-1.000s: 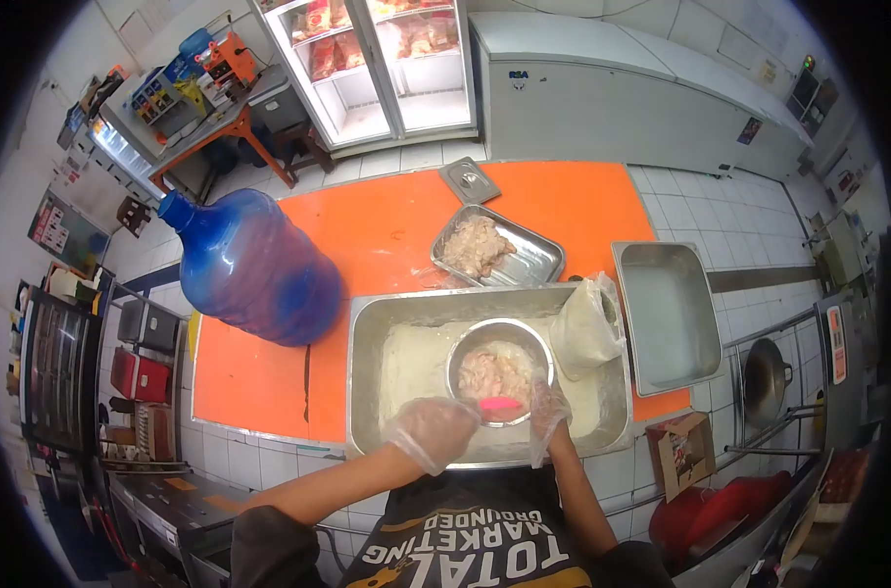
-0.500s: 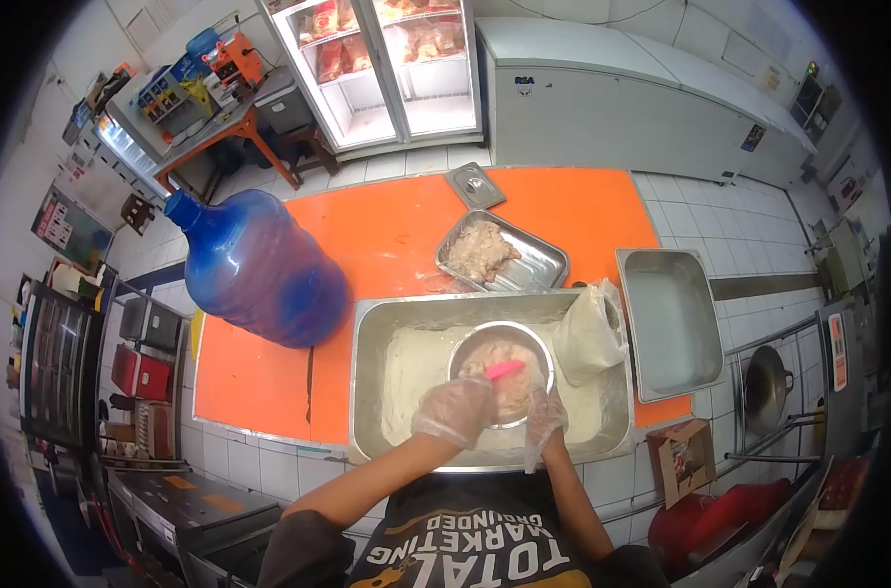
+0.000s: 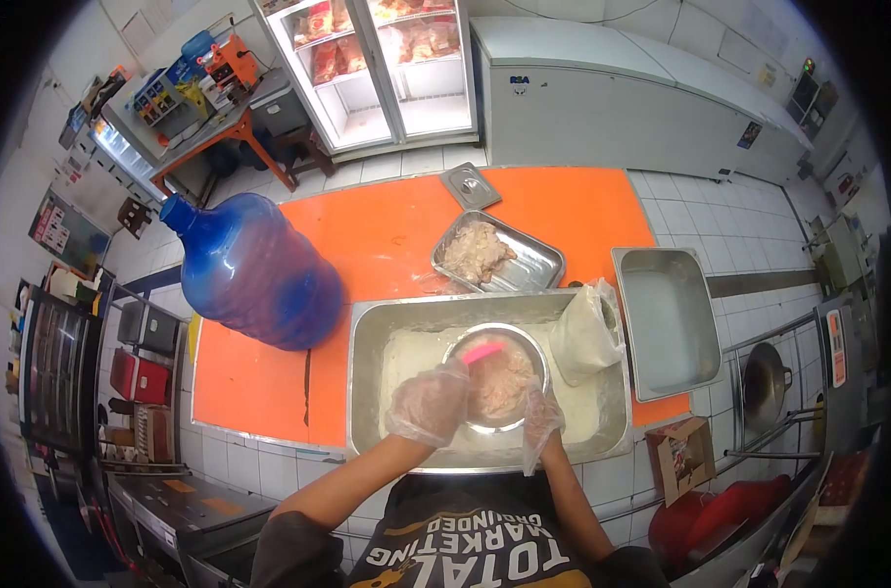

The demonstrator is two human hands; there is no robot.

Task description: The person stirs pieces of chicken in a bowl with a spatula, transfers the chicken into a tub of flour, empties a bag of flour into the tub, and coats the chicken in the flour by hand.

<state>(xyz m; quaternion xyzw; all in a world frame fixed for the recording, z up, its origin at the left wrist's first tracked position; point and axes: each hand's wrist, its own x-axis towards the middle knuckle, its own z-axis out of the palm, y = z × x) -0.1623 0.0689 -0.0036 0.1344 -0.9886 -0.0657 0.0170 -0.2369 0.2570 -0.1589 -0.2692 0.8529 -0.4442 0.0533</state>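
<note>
My left hand (image 3: 431, 404), in a clear plastic glove, is closed on a pink spatula (image 3: 482, 353) whose blade is inside a round metal bowl (image 3: 494, 425). Pale, wet pieces of what looks like raw meat (image 3: 506, 386) lie in the bowl. My gloved right hand (image 3: 541, 421) grips the bowl's near right rim. The bowl stands in a large steel pan (image 3: 362, 377) of whitish flour-like powder (image 3: 406, 355). Beside it in the pan stands a plastic bag (image 3: 590, 338) with whitish contents.
Behind the pan, a smaller metal tray (image 3: 543, 263) holds more pale meat, near a metal lid (image 3: 471, 186). A big blue water jug (image 3: 259, 269) stands left on the orange table (image 3: 254, 382). At right is a steel pan (image 3: 671, 323) of cloudy liquid.
My left hand has moved left, swinging the spatula from the bowl's middle to its far left side. My right hand stays on the rim.
</note>
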